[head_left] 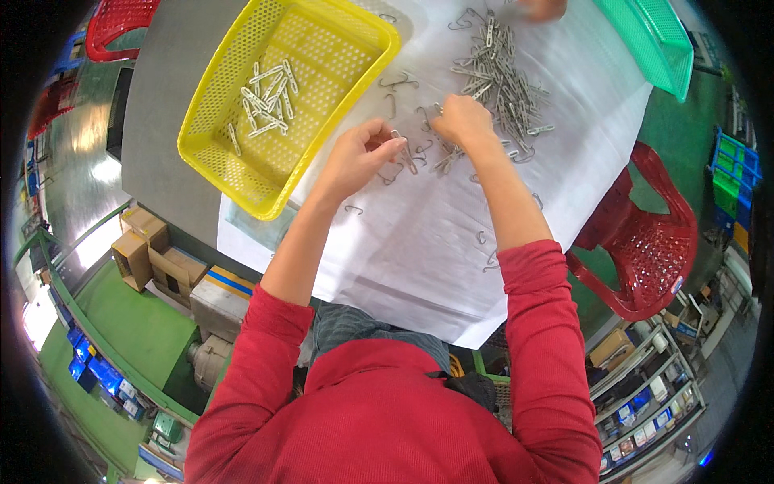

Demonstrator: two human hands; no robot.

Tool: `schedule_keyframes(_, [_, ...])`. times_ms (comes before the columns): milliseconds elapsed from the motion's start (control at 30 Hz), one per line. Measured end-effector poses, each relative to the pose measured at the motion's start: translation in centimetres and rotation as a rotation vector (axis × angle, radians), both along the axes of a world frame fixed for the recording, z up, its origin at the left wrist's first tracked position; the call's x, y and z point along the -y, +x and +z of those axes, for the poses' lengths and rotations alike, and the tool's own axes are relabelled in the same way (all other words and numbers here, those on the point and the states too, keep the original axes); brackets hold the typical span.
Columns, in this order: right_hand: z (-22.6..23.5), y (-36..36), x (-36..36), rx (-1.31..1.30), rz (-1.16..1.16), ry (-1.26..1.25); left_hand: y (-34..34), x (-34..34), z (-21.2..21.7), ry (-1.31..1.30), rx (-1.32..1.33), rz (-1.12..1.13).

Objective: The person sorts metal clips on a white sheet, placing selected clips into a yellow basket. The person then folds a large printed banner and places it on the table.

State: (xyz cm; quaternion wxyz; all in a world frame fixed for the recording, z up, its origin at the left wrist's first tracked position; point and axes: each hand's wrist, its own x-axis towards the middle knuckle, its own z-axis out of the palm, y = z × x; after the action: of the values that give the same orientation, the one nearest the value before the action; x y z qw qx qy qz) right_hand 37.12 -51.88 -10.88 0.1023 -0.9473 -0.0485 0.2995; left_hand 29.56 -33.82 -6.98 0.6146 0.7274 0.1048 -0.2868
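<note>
My left hand [360,160] is closed in a pinch on a slim pale slotted piece [409,156], just right of the yellow basket. A little farther right, my right hand [466,123] has its fingers pressed together at the near left edge of a pile of slim grey slotted pieces [506,77]. What those fingertips hold, if anything, is hidden. Thin bent wire hooks lie loose around both hands, one hook [353,209] nearer to me. Several pale slotted pieces [268,101] lie inside the yellow perforated basket [302,173].
White sheeting [387,266] covers much of the grey table [165,105]. A green basket [657,48] stands at the far right. Part of another person's hand [546,8] shows beyond the pile. A red plastic chair [645,242] is beside the table's right edge; cardboard boxes [153,254] are at lower left.
</note>
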Motion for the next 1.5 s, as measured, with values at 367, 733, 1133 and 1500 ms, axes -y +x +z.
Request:
schedule_keyframes(367, [2.0, -1.2, 7.1, -0.359, -0.943, 0.959, 0.4, -3.7, 3.2, -0.755, -0.123, 0.378])
schedule_keyframes(733, [9.4, -1.4, -7.7, -0.322, -0.624, 1.193, 1.4, -9.0, 3.3, 0.351, 0.501, 0.655])
schedule_keyframes(1133, [-1.8, -0.1, -3.5, 0.466, -0.383, -0.02, -0.6, -2.8, 3.9, 0.524, 0.866, 0.352])
schedule_keyframes(1500, [-1.4, -2.6, 6.3, -0.197, -1.032, 1.423, -0.1, 5.9, -5.8, 0.667, 0.946, -0.401])
